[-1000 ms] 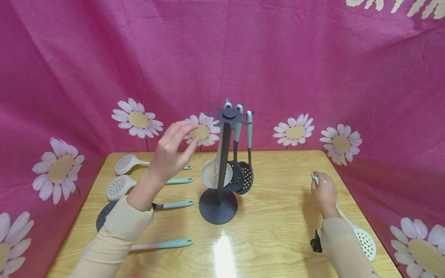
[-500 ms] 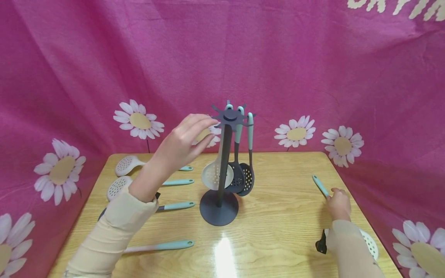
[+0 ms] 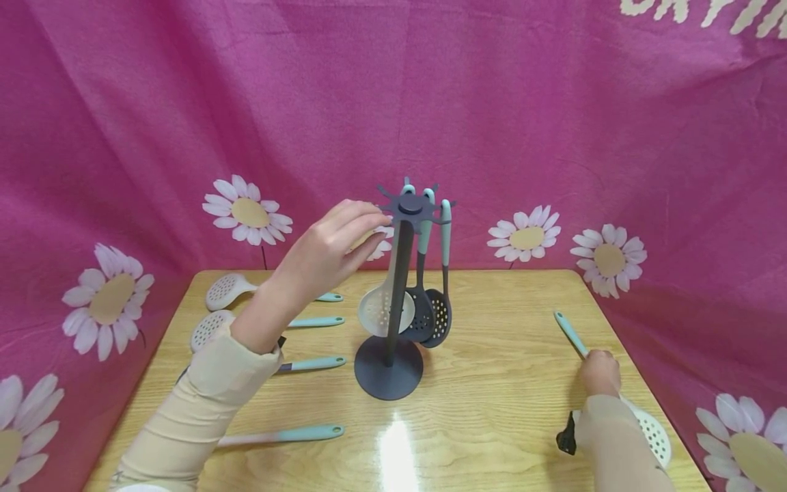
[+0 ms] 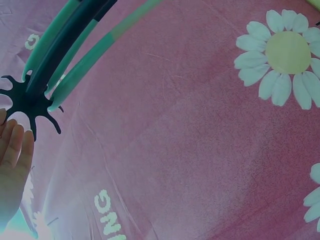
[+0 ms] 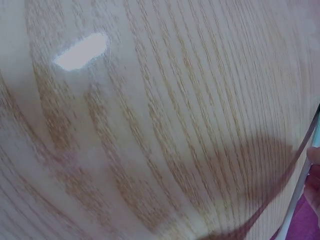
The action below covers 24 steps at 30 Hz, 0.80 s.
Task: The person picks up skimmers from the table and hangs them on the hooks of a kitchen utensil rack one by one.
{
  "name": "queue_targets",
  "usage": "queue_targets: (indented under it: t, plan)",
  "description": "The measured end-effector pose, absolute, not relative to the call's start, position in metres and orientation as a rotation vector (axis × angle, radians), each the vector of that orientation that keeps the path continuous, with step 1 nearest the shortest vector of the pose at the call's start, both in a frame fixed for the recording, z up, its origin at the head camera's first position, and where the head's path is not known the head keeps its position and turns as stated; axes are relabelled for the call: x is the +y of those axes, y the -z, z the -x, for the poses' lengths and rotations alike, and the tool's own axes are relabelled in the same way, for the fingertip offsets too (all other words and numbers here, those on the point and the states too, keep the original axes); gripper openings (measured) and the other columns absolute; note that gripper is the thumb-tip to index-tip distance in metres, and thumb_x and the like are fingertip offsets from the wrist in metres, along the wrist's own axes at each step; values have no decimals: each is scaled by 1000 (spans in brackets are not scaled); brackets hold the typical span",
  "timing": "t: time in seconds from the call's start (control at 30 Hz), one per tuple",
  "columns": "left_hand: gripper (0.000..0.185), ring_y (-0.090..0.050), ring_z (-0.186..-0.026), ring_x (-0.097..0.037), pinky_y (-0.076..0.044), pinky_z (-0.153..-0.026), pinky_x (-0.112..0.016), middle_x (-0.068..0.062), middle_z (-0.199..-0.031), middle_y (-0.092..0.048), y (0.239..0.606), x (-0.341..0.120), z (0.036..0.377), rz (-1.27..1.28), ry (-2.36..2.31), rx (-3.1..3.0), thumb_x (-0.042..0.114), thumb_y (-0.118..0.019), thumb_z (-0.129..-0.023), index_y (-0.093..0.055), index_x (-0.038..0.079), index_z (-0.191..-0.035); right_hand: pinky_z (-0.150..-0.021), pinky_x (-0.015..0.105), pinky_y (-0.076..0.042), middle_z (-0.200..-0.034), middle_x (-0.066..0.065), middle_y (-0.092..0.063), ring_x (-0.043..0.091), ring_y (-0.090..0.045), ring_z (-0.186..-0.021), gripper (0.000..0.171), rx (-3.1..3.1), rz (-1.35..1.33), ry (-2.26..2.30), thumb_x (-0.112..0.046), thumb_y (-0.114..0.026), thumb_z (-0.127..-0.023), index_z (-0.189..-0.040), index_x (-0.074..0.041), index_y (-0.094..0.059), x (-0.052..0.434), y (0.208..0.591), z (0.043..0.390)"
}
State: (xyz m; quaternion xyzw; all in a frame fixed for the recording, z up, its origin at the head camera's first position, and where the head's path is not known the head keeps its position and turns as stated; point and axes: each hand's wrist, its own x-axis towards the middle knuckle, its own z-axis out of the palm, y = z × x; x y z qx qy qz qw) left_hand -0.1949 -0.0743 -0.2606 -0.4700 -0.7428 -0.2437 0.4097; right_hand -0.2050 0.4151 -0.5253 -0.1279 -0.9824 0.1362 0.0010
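Rack [image 3: 393, 287] top now under relaxed left hand [image 3: 332, 249] fingers; right hand [image 3: 599, 372] lower on skimmer [image 3: 615, 393], grip unclear.

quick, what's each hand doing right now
Left hand: open, straight fingertips at the star-shaped top of the utensil stand.
Right hand: on the handle of a white skimmer lying on the table; grip cannot be told.

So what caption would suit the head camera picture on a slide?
Left hand touches the star-shaped top of a utensil stand; right hand rests on a skimmer lying on the table.
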Motion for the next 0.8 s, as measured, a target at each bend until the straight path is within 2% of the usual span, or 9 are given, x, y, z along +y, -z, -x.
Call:
queue_targets:
  t: [0.3,0.8]
  plan:
    - [18,-59,-82,-23,-51,-77,-28,-13,-88,-64,256,-71,191,1144,594,-1920,-3,-68,-76,-67,-5,-94,-70,54,-44,-84,38,-46,53,-50,-81,25,-3123,502,-425,4,-39,-82,-87,25,-51,417,527,205]
    - [16,-58,-79,-22,-52,-74,-28,-12,-85,-65,253,-68,188,1105,610,-1953,-2,-70,-75,-68,-5,-91,-70,55,-42,-85,39,-47,55,-46,-84,17,-3066,460,-450,4,-40,-87,-91,19,-47,418,532,202]
